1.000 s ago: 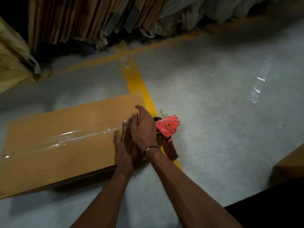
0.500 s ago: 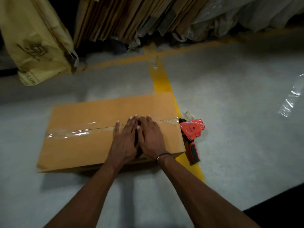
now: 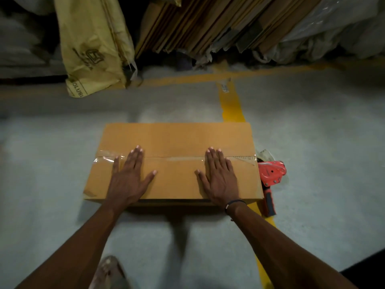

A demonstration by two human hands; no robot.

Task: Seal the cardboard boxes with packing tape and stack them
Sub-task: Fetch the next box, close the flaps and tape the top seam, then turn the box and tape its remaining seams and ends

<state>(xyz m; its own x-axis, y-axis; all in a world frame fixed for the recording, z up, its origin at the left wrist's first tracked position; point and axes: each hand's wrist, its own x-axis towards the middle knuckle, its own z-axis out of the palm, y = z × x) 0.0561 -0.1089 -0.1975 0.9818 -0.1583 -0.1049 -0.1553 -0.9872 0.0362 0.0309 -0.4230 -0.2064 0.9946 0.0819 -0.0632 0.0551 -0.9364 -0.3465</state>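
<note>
A flat brown cardboard box (image 3: 177, 138) lies on the grey floor in front of me. A strip of clear packing tape (image 3: 173, 159) runs along its middle seam from left to right. My left hand (image 3: 130, 176) presses flat on the left part of the box top, fingers straight over the tape. My right hand (image 3: 219, 176) presses flat on the right part, fingertips on the tape. A red tape dispenser (image 3: 269, 178) with a dark handle lies on the floor against the box's right end, held by neither hand.
A yellow floor line (image 3: 231, 103) runs away from me past the box's right end. Flattened cardboard sheets (image 3: 204, 24) lean at the back. A yellow printed sack (image 3: 93, 44) hangs at the back left. Plastic wrap (image 3: 333, 28) is piled at the back right. My foot (image 3: 110, 272) shows at the bottom.
My hands were side by side near the box's right end; they have slid apart along the tape, the left far to the left. The view has shifted to centre the box.
</note>
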